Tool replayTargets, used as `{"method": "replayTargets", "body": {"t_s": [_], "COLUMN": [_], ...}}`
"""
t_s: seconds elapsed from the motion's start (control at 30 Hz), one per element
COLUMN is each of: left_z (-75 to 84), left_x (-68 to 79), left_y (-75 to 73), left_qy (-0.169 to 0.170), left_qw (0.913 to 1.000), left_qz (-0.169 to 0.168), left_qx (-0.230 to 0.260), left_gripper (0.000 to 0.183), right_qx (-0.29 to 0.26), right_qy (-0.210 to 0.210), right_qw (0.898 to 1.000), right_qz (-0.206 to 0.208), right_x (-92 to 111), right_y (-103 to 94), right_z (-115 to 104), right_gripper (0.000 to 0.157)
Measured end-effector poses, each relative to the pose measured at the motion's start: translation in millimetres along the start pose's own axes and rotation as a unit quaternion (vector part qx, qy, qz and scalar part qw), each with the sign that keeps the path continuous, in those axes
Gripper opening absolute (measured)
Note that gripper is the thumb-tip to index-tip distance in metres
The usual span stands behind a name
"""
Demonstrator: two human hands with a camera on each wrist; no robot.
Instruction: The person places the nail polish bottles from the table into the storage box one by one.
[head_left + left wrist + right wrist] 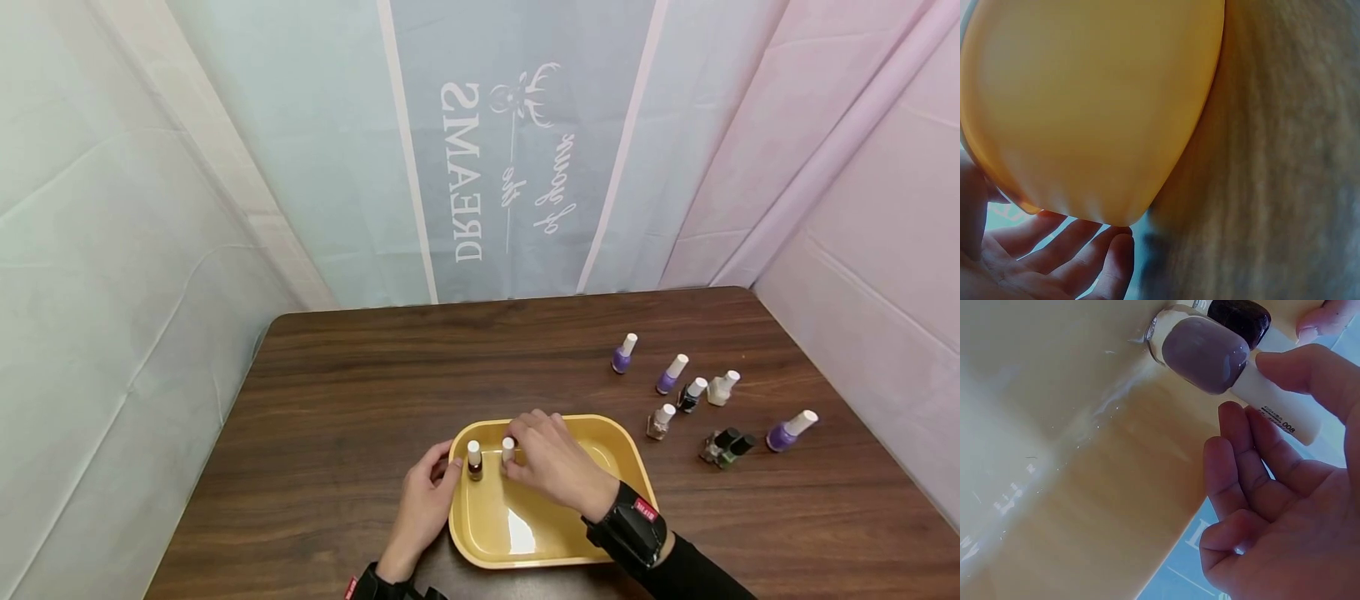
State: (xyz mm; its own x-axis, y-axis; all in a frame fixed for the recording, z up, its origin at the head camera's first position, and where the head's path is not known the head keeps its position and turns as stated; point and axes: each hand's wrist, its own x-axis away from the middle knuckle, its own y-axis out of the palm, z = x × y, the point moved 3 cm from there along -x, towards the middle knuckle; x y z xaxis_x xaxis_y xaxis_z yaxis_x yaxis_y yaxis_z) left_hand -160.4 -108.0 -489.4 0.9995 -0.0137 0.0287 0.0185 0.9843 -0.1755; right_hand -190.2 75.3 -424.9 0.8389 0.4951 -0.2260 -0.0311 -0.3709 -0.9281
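Observation:
A yellow tray (551, 546) lies on the table, its left rim held by my left hand (423, 504) with the thumb over the edge. In the left wrist view, several fingers (1085, 256) bend against the tray's outer side. Inside the tray, my right hand (558, 462) pinches a nail polish bottle (507, 450) by its white cap. The right wrist view shows this bottle (1204, 353) filled with greyish mauve polish, standing on the tray floor. Just left of it stands a dark nail polish bottle (475, 461) with a white cap.
Right of the tray stand more nail polish bottles: purple ones (621, 360), a black one (688, 398), a white one (720, 390), a brownish one (657, 425) and two with black caps (723, 450). The brown table (337, 400) backs onto a printed curtain (525, 167).

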Motion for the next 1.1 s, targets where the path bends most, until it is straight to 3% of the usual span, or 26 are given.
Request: {"method": "replayTargets", "body": {"t_s": [0.33, 0.77, 1.1], "left_z": [-0.7, 1.0, -1.9], "left_x": [0.3, 0.1, -0.4], "left_y": [0.0, 0.4, 0.1], "left_qy": [-0.007, -0.009, -0.011], "left_qw": [1.0000, 1.0000, 0.9999], "left_qz": [-0.003, -0.002, 0.003], "left_qx": [0.001, -0.001, -0.004], "left_gripper": [0.035, 0.034, 0.033], "right_qx": [-0.028, -0.029, -0.062], "right_qy": [0.024, 0.024, 0.060], "right_qw": [0.999, 0.999, 0.996], "right_qz": [-0.013, -0.019, 0.026], "right_x": [0, 0, -3], "right_y": [-14.1, -37.2, -67.1], "right_z": [6, 12, 59], "right_gripper": [0.022, 0.029, 0.017]}}
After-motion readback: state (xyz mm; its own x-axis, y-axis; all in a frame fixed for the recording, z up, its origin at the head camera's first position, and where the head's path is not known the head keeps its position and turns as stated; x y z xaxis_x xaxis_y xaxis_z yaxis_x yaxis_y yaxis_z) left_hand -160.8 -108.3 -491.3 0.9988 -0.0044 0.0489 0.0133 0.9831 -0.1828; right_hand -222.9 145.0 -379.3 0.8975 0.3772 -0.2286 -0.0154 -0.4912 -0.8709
